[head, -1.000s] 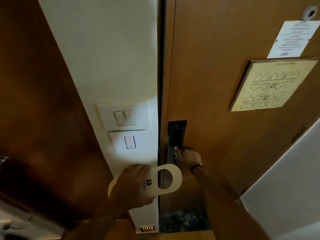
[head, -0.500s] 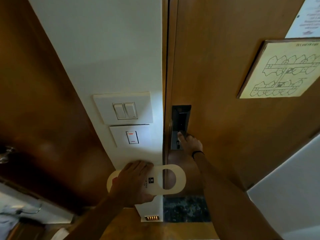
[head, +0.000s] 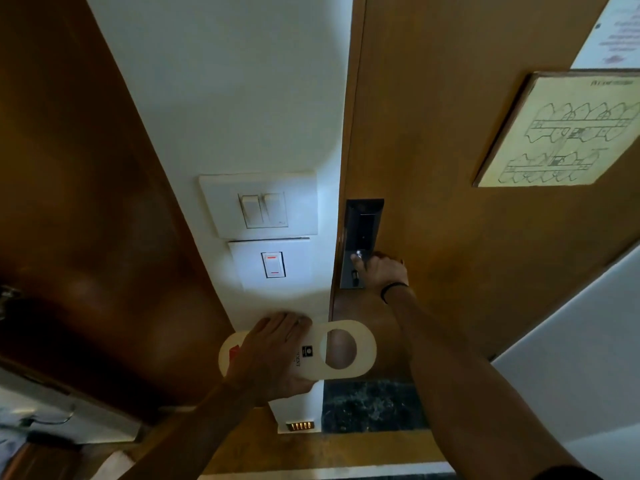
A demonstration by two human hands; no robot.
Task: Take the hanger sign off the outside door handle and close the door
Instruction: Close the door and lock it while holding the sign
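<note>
My left hand (head: 273, 355) grips a cream hanger sign (head: 360, 348) with a round hole, held flat at waist height in front of the white wall strip. My right hand (head: 382, 271) is wrapped around the inside handle on the dark lock plate (head: 363, 226) of the brown wooden door (head: 433, 116). The handle itself is hidden under my fingers. The door's left edge lies against the frame, with no gap showing.
Two white switch plates (head: 263, 206) sit on the wall strip just left of the door. A framed floor plan (head: 561, 133) and a paper notice (head: 613, 32) hang on the door. A brown panel (head: 86, 202) fills the left side; a white wall (head: 571, 358) stands at right.
The dark gap along the door's edge has shut as the door swung into the frame. My right hand stayed on the handle. My left hand kept the sign.
</note>
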